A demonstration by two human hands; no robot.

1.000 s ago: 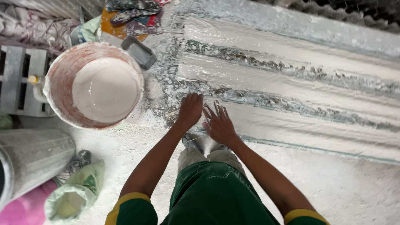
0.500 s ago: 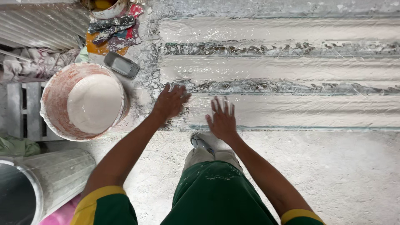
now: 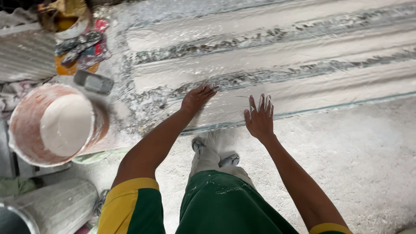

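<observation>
Both hands (image 3: 197, 97) (image 3: 259, 117) apparently pressed flat, fingers spread, on plastic sheet (image 3: 303, 93).

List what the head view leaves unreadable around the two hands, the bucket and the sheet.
- Left hand: palm hidden, pressed flat on the plastic-covered strip.
- Right hand: palm also face down, so its contact is unseen.
- Bucket: depth of the white paste hidden by its own surface; motion blur softens the rim.
- Grey object beside the bucket: too blurred to identify.
- Corrugated sheet: cut off by the bottom-left edge.
- Feet: coated white, partly hidden by the green clothing.
</observation>
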